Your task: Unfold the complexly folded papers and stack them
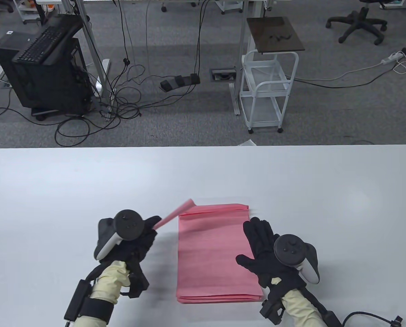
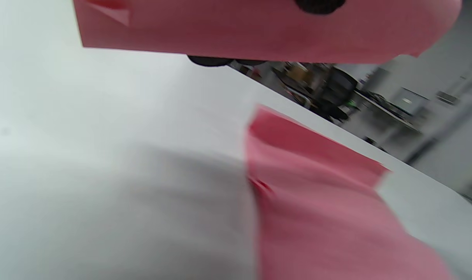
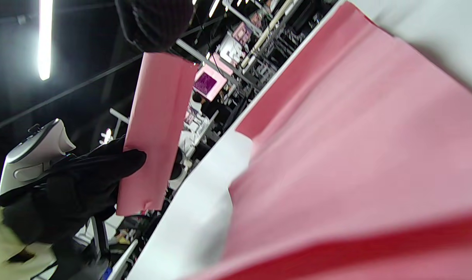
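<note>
Folded paper [image 1: 176, 214] left of stack [image 1: 213, 252].

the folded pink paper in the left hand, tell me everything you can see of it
The folded pink paper is a narrow, flat, still-folded strip of thin matte pink paper with straight creased edges. The left hand grips its lower end, so it is lifted off the table and tilts up and away, toward the pink stack without touching it. In the left wrist view it fills the top edge, blurred.
</note>
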Available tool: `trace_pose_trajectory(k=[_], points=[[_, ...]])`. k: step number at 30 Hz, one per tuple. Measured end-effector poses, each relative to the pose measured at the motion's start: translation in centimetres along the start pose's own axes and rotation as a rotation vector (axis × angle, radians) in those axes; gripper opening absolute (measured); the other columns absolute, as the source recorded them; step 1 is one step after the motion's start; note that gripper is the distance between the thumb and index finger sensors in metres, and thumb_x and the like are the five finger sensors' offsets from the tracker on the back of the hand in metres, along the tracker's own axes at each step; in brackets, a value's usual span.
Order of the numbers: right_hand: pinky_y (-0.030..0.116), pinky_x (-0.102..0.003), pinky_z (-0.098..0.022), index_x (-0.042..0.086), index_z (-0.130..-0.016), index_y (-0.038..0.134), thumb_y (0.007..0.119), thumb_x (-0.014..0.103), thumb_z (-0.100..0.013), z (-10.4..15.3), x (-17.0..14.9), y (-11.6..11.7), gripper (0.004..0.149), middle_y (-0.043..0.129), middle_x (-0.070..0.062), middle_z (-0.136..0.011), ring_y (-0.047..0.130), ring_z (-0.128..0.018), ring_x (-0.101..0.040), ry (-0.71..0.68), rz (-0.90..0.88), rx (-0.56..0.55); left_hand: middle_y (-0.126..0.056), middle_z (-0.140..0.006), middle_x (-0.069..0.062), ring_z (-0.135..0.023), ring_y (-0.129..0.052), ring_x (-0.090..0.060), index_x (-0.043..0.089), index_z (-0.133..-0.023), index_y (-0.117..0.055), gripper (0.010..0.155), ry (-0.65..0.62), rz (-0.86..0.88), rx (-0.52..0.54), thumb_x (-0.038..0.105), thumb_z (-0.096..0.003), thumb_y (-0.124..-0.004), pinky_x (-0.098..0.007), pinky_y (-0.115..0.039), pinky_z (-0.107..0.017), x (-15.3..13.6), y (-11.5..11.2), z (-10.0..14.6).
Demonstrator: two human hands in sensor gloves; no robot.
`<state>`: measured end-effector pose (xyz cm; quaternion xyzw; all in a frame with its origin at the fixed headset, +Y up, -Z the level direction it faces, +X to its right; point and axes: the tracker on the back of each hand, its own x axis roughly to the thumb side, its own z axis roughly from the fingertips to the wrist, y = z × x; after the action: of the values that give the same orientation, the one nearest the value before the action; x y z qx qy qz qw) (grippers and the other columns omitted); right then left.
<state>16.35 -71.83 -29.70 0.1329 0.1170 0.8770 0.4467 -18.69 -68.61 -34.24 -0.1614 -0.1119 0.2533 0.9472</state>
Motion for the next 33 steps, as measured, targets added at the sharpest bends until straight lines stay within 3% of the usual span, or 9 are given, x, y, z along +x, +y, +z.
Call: trace_pose_trajectory(k=[6,11,17,20,23,27,29,31,33], points=[[-0.006,-0.055,-0.071,0.051,-0.098,0.007,0.076,0.038,-0.049,-0.5,-0.3,-1.3,0.085,0.001,0.016,-0.115,-0.001,-0.108,-0.017,-0.039,-0.073,-0.053,-0.075,-0.108,-0.006,-0.097,-0.081,-0.031,0.026,-0.105,-0.061,0.050,-0.169,0.041,-0.260,0.034,-0.0564,-0.062,-0.051,-0.059,-0.076,5.3,-3.2,-1.4],[0.002,-0.058,-0.074,0.052,-0.096,0.005,0.078,0.033,-0.049,-0.2,-0.9,-1.7,0.089,0.027,0.012,-0.119,0.017,-0.113,-0.022,-0.089,-0.091,-0.017,-0.075,-0.107,-0.008,-0.096,-0.081,-0.032,0.024,-0.105,-0.062,0.049,-0.181,0.101,-0.314,0.034,-0.0568,-0.062,-0.052,-0.059,-0.075,5.7,-4.0,-1.7],[0.008,-0.057,-0.078,0.054,-0.095,0.006,0.078,0.024,-0.049,-0.5,-0.1,-1.5,0.090,0.037,0.015,-0.117,0.032,-0.112,-0.020,-0.197,0.018,-0.044,-0.078,-0.104,-0.010,-0.093,-0.083,-0.033,0.022,-0.103,-0.065,0.048,-0.192,0.115,-0.434,0.034,-0.0570,-0.062,-0.053,-0.059,-0.075,5.9,-4.9,-2.0],[0.019,-0.050,-0.082,0.054,-0.094,0.009,0.077,0.020,-0.049,-0.5,0.4,-1.0,0.088,0.056,0.012,-0.102,0.056,-0.100,-0.019,-0.316,0.155,-0.102,-0.081,-0.101,-0.011,-0.091,-0.085,-0.034,0.020,-0.103,-0.066,0.048,-0.204,0.158,-0.496,0.034,-0.0572,-0.062,-0.053,-0.059,-0.074,6.4,-5.4,-2.2],[0.036,-0.051,-0.080,0.052,-0.097,0.021,0.078,0.017,-0.047,-0.4,0.4,-1.3,0.083,0.073,0.005,-0.083,0.078,-0.075,-0.024,-0.359,0.114,-0.133,-0.078,-0.103,-0.013,-0.093,-0.082,-0.035,0.019,-0.105,-0.061,0.051,-0.206,0.126,-0.496,0.037,-0.0576,-0.061,-0.054,-0.057,-0.075,6.3,-5.4,-2.2],[0.042,-0.055,-0.078,0.047,-0.100,0.029,0.078,0.017,-0.047,0.0,-0.5,-2.3,0.079,0.076,0.000,-0.080,0.082,-0.069,-0.028,-0.328,0.010,-0.166,-0.061,-0.114,-0.013,-0.103,-0.068,-0.039,0.021,-0.111,-0.046,0.063,-0.220,0.226,-0.470,0.046,-0.0570,-0.064,-0.057,-0.048,-0.078,4.6,-4.3,-1.9],[0.042,-0.056,-0.077,0.046,-0.101,0.031,0.078,0.017,-0.047,0.1,-1.3,-2.8,0.077,0.077,-0.002,-0.080,0.082,-0.067,-0.029,-0.302,-0.076,-0.188,-0.032,-0.121,-0.017,-0.110,-0.040,-0.047,0.024,-0.114,-0.031,0.072,-0.225,0.292,-0.406,0.050,-0.0567,-0.066,-0.063,-0.034,-0.078,2.6,-3.5,-1.5],[0.042,-0.057,-0.077,0.044,-0.102,0.032,0.077,0.017,-0.048,0.1,-2.0,-3.2,0.076,0.077,-0.004,-0.080,0.083,-0.066,-0.030,-0.274,-0.183,-0.211,-0.025,-0.122,-0.015,-0.111,-0.033,-0.048,0.025,-0.114,-0.022,0.078,-0.221,0.387,-0.321,0.050,-0.0561,-0.068,-0.064,-0.031,-0.078,0.4,-3.0,-1.0],[0.042,-0.057,-0.076,0.043,-0.103,0.032,0.077,0.017,-0.048,-0.1,-2.5,-3.2,0.075,0.077,-0.005,-0.079,0.083,-0.066,-0.030,-0.264,-0.270,-0.217,-0.015,-0.123,-0.012,-0.111,-0.033,-0.049,0.037,-0.111,-0.008,0.082,-0.220,0.542,-0.285,0.046,-0.0567,-0.070,-0.065,-0.031,-0.078,-1.5,-3.5,-0.3]])
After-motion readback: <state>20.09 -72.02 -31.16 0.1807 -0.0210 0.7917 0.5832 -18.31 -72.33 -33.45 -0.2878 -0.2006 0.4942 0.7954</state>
